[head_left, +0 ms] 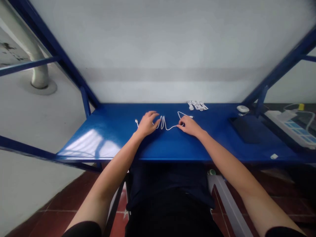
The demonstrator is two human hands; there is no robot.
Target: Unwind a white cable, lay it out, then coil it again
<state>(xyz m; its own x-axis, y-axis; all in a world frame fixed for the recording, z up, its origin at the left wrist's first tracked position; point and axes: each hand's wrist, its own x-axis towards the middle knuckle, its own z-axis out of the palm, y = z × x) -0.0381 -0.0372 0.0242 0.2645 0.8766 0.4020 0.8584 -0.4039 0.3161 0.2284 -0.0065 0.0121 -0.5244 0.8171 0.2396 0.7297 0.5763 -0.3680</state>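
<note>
A white USB cable [166,126] lies on the blue tabletop between my two hands, with several zigzag bends in its middle. My left hand [148,123] rests over the cable's left part, thumb and fingers apart around the bends. One plug [136,121] sticks out on the table to the left of that hand. My right hand [189,125] pinches the cable between thumb and fingertips. A loop of the cable rises behind the right hand, and its other end [191,116] shows just past the knuckles.
Several bundled white cables [197,105] lie at the table's back edge. To the right are a white rounded case [243,109], a dark phone-like slab [244,130] and a small white piece [274,156]. A white power strip [291,128] sits farther right. Blue frame posts [85,102] flank the table.
</note>
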